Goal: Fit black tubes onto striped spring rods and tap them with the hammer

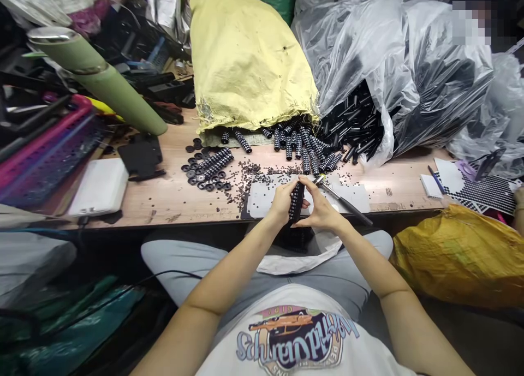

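Both my hands meet at the near edge of the wooden table. My left hand and my right hand pinch a short black studded cylinder between them, held upright. My right hand also has a thin metal tool tucked in it, its shaft pointing right across the table. Under the hands lies a white dotted sheet. Several more studded cylinders spill from a yellow woven sack just beyond.
Black rings and tiny beads are scattered left of centre. A clear plastic bag of black tubes lies at right. A green roll, a pink perforated crate, a white box, a yellow bag surround the spot.
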`<state>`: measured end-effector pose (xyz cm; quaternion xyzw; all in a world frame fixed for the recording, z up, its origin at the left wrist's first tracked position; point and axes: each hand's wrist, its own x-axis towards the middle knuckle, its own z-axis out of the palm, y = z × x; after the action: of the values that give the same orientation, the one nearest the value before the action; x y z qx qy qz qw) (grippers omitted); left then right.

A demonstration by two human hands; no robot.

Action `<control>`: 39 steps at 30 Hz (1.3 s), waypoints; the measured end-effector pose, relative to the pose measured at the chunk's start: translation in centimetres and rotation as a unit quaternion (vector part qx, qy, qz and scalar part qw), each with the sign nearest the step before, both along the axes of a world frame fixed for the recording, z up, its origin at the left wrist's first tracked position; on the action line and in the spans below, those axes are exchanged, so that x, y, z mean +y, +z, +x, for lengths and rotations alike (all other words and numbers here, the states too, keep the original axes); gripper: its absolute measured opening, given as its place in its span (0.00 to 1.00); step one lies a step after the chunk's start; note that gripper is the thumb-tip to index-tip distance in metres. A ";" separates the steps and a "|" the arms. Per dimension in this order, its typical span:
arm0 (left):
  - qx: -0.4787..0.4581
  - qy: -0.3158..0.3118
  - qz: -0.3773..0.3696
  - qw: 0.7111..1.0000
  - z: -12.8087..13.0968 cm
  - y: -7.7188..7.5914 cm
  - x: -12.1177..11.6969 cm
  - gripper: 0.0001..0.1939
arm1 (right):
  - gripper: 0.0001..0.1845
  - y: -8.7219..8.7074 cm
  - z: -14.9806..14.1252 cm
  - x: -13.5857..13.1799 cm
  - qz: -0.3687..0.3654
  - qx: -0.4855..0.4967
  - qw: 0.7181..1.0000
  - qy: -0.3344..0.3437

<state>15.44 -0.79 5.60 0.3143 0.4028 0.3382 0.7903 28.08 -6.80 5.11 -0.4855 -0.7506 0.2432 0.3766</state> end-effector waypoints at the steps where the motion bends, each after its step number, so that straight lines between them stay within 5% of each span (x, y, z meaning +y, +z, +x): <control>1: 0.002 -0.004 -0.001 1.000 0.0 0.0 0.0 0.19 | 0.60 -0.1 0.0 0.0 -0.009 0.002 1.000 -0.006; 6: 0.026 -0.043 0.021 0.999 0.0 -1.3 0.5 0.20 | 0.59 -0.7 -0.6 0.0 -0.037 -0.026 0.997 -0.067; 9: 0.107 -0.030 0.202 0.973 0.0 -2.9 0.3 0.18 | 0.57 -2.0 -1.3 0.3 -0.033 -0.056 0.990 -0.122; 12: 0.272 -0.031 0.458 0.846 -0.3 -4.7 -0.1 0.22 | 0.51 -3.4 -1.4 0.4 -0.022 -0.084 0.981 -0.174; 14: 0.347 -0.076 0.559 0.749 -0.6 -5.8 -0.1 0.22 | 0.46 -4.0 -0.5 -0.2 -0.026 -0.112 0.973 -0.201; 16: 0.366 -0.132 0.624 0.678 -1.0 -6.6 0.1 0.20 | 0.39 -3.8 1.4 -1.3 -0.045 -0.164 0.949 -0.265; 18: 0.359 -0.175 0.676 0.620 -1.5 -7.1 0.6 0.19 | 0.28 -3.1 3.7 -2.7 -0.087 -0.239 0.897 -0.362; 21: 0.368 -0.197 0.717 0.559 -1.9 -7.2 0.9 0.19 | 0.14 -1.5 6.2 -4.8 -0.180 -0.320 0.832 -0.416; 27: 0.416 -0.189 0.711 0.534 -2.2 -6.2 0.7 0.19 | 0.20 0.2 4.4 -8.1 -0.194 -0.193 0.882 -0.384; 32: 0.445 -0.194 0.701 0.523 -1.5 -5.8 -0.7 0.21 | 0.19 0.5 2.3 -9.3 -0.270 -0.282 0.848 -0.359; 37: 0.450 -0.201 0.712 0.500 0.0 -6.5 -3.1 0.30 | 0.25 2.8 -0.3 -8.4 -0.150 -0.196 0.907 -0.340; 39: 0.447 -0.203 0.714 0.498 0.1 -6.9 -3.4 0.31 | 0.23 2.9 -1.9 -7.6 -0.156 -0.219 0.915 -0.300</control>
<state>15.55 -4.20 -1.33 0.9543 0.2489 0.1549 0.0579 26.22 -14.44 8.06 -0.7815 -0.5858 0.1203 0.1777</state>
